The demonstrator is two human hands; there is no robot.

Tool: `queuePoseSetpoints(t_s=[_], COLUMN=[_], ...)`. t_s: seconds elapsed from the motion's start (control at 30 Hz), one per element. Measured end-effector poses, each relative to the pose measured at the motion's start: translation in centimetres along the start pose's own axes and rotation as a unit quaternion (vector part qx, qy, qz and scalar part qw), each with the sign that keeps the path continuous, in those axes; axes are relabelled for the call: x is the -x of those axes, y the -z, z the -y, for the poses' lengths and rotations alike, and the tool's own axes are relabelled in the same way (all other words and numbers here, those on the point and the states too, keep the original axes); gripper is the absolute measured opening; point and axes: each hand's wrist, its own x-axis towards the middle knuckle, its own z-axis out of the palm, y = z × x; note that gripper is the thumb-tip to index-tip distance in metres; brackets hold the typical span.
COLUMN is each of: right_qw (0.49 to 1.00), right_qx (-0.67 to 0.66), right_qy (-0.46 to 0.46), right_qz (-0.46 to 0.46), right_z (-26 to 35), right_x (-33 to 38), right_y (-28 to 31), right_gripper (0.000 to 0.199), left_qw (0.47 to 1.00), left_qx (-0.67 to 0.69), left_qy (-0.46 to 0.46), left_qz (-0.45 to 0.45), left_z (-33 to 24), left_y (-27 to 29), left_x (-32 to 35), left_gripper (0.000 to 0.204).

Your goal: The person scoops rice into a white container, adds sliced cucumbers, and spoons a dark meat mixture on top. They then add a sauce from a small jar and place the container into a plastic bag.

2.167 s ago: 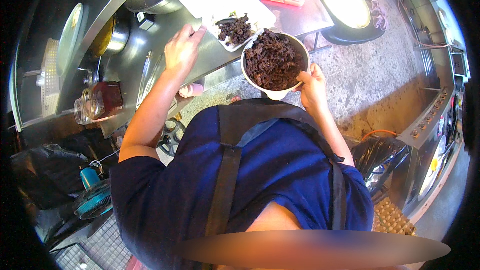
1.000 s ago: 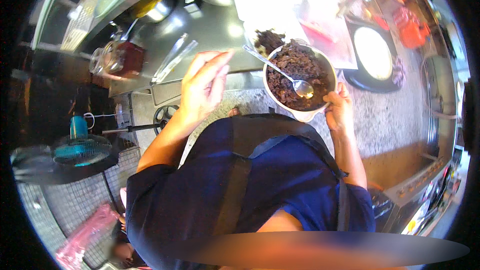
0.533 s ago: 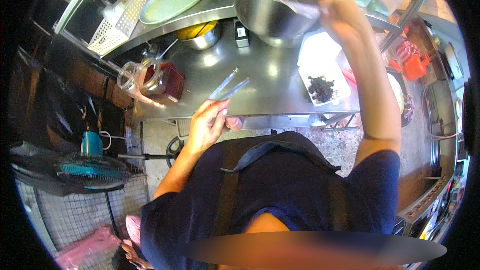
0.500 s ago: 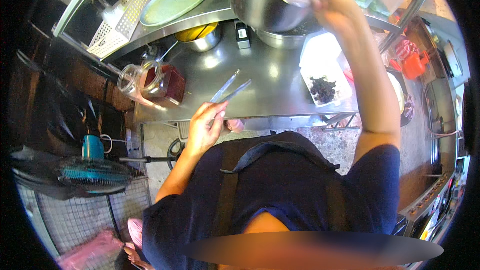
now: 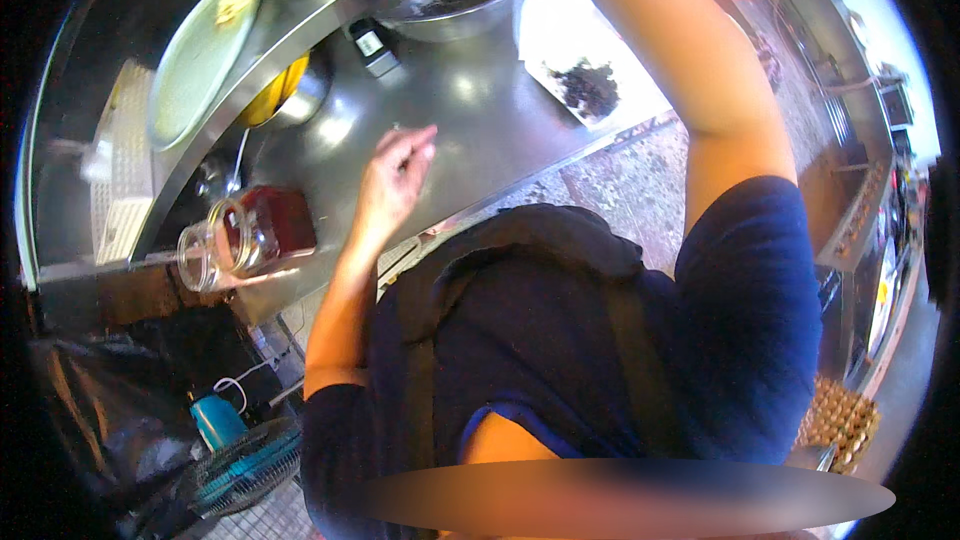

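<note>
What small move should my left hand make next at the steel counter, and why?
Probably set the thin metal tool pinched in your left hand down on the steel counter; your raised right arm reaches toward the large steel bowl of dark food.

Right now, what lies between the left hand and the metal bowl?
Head view: only bare steel counter between left hand and metal bowl; a small dark box sits just aside.

My left hand [image 5: 392,180] pinches something thin over steel counter [image 5: 480,130], glass jar [image 5: 235,240] to its left, right arm raised toward metal bowl [image 5: 455,0]
</note>
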Motion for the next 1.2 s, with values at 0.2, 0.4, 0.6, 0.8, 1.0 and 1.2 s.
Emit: queuePoseSetpoints(t_s=[0.2, 0.4, 0.6, 0.8, 1.0, 1.2], right_qw=[0.837, 0.905, 0.933, 0.925, 0.911, 0.934], right_qx=[0.486, 0.035, -0.135, -0.243, -0.312, -0.187], right_qy=[0.0, -0.102, -0.094, -0.074, -0.063, -0.093], right_qz=[-0.252, -0.411, -0.32, -0.284, -0.262, -0.289], right_z=[-2.4, -17.1, -17.3, -18.2, -18.2, -20.6], right_x=[17.9, 27.9, 28.1, 27.7, 27.3, 27.1], right_y=[14.8, 24.8, 24.1, 25.3, 24.7, 26.0], right_gripper=[0.037, 0.039, 0.027, 0.023, 0.021, 0.018], left_qw=[0.984, 0.981, 0.991, 0.957, 0.94, 0.946], left_qx=[0.167, 0.18, -0.096, -0.249, -0.312, -0.307], left_qy=[0.014, 0.064, 0.035, 0.024, 0.002, -0.065], left_qz=[0.059, 0.043, 0.089, 0.146, 0.142, 0.079], left_z=[-0.2, -3.7, -2.3, -5.0, -5.2, -4.0], left_y=[-6.2, -12.0, -20.4, -23.8, -24.6, -25.1], left_x=[-12.3, -20.6, -22.0, -20.9, -19.2, -18.0], left_gripper=[0.057, 0.062, 0.051, 0.071, 0.074, 0.074])
